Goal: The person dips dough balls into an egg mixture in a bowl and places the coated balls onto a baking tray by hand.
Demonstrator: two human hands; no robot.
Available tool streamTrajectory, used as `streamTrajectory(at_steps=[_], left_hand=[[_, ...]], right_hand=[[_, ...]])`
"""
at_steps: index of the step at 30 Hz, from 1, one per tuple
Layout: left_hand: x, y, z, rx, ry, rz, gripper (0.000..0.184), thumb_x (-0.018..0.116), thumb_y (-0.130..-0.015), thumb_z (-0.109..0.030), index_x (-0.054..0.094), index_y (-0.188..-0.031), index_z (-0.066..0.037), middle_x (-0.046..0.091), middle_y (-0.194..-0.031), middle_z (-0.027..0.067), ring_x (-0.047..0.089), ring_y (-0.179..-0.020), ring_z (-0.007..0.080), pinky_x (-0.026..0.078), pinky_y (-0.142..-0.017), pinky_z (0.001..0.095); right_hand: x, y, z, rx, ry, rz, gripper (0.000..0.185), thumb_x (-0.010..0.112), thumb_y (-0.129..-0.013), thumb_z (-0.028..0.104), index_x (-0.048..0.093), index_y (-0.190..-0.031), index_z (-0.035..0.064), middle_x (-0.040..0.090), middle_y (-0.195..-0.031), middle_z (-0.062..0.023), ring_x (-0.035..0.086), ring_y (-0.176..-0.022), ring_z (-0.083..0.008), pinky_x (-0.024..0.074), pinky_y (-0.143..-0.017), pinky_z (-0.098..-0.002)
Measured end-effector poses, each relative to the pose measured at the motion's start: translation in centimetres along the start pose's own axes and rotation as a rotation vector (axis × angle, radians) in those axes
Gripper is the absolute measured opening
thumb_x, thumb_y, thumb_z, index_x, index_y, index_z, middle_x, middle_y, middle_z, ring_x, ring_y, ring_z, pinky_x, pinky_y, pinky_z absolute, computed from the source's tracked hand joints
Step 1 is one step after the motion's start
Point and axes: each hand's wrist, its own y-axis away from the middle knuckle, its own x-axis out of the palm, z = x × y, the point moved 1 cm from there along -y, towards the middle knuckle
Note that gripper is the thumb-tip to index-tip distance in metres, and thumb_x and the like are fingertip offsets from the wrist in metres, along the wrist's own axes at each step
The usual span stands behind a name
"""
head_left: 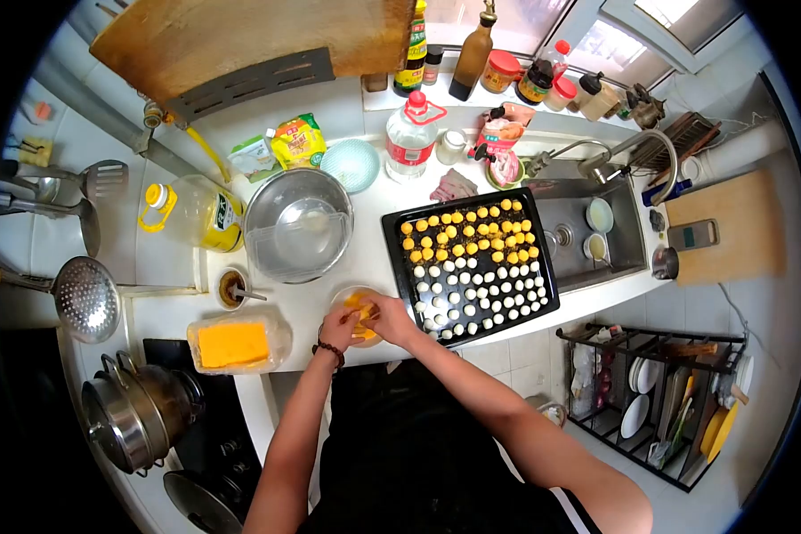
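Observation:
My left hand [337, 327], a dark bead bracelet at its wrist, and my right hand [392, 320] meet over a small clear bowl [339, 293] near the counter's front edge. Between their closed fingers is soft-looking orange dough [361, 313]; part of it lies low in the bowl. My hands hide much of the bowl. To the right, a black baking tray [399, 281] holds rows of small orange balls [470, 217] at the back and white balls [481, 292] nearer me. At left, a larger orange block [233, 344] sits in a clear plastic wrapping.
Behind the bowl stand a steel basin [271, 191], a cyan plate [351, 165] and a red-capped jug [410, 138]. An oil bottle [200, 212] is at left. The sink [623, 227] lies right of the tray. Pots [120, 418] stand on the stove at lower left.

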Motion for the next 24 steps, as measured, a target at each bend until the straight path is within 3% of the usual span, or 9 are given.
streamTrajectory(at_steps=[7, 9, 11, 14, 15, 24], left_hand=[[9.6, 0.3, -4.0, 0.052, -0.041, 0.074, 0.03, 0.061, -0.102, -0.022, 0.062, -0.126, -0.005, 0.068, -0.109, 0.0073, 0.072, -0.088, 0.0186, 0.063, -0.065, 0.0324], [13.4, -1.3, -4.4, 0.098, 0.022, 0.166, 0.029, 0.06, -0.102, -0.024, 0.063, -0.126, -0.007, 0.069, -0.11, 0.0061, 0.071, -0.085, 0.0169, 0.061, -0.066, 0.0298], [16.9, -3.4, -3.7, 0.152, -0.102, 0.105, 0.029, 0.061, -0.101, -0.025, 0.064, -0.124, -0.007, 0.07, -0.109, 0.0046, 0.07, -0.084, 0.0152, 0.06, -0.065, 0.0287], [21.1, -5.6, -3.2, 0.432, -0.44, -0.1, 0.027, 0.073, -0.089, -0.02, 0.07, -0.111, -0.005, 0.074, -0.095, 0.0146, 0.072, -0.088, 0.0251, 0.057, -0.08, 0.036], [22.3, -5.6, -3.7, 0.506, -0.52, -0.144, 0.028, 0.073, -0.088, -0.019, 0.069, -0.111, -0.004, 0.074, -0.097, 0.0157, 0.072, -0.088, 0.0286, 0.057, -0.079, 0.0368], [27.1, -5.6, -7.3, 0.441, -0.998, -0.2, 0.031, 0.07, -0.089, -0.023, 0.065, -0.117, -0.011, 0.064, -0.113, 0.0172, 0.065, -0.102, 0.0373, 0.055, -0.084, 0.0473]], right_hand=[[-10.2, 1.2, -2.0, -0.066, -0.052, -0.061, 0.028, 0.079, -0.082, 0.005, 0.069, -0.108, -0.0008, 0.071, -0.092, -0.0138, 0.072, -0.081, -0.0194, 0.0584, -0.074, -0.0295], [-14.1, 1.3, -4.2, -0.09, -0.064, -0.149, 0.034, 0.08, -0.075, 0.004, 0.07, -0.107, 0.0001, 0.072, -0.098, -0.018, 0.072, -0.084, -0.0295, 0.0575, -0.075, -0.0361], [-18.5, 1.1, -6.4, -0.097, 0.104, -0.236, 0.034, 0.08, -0.075, 0.003, 0.07, -0.107, -0.0005, 0.072, -0.098, -0.0187, 0.072, -0.085, -0.0311, 0.0577, -0.074, -0.0374], [-24.1, 1.0, -8.5, 0.058, 0.326, -0.275, 0.027, 0.075, -0.079, 0.008, 0.07, -0.106, 0.0015, 0.072, -0.1, -0.0188, 0.07, -0.091, -0.0357, 0.0566, -0.079, -0.0427], [-25.3, 0.8, -9.5, 0.075, 0.45, -0.273, 0.026, 0.074, -0.08, 0.009, 0.07, -0.106, 0.0028, 0.071, -0.1, -0.0187, 0.069, -0.092, -0.0366, 0.0561, -0.08, -0.0444], [-26.6, -1.2, -15.2, -0.048, 0.652, -0.127, 0.021, 0.071, -0.077, 0.01, 0.071, -0.098, 0.0071, 0.067, -0.094, -0.0107, 0.067, -0.088, -0.0351, 0.0552, -0.076, -0.0454]])
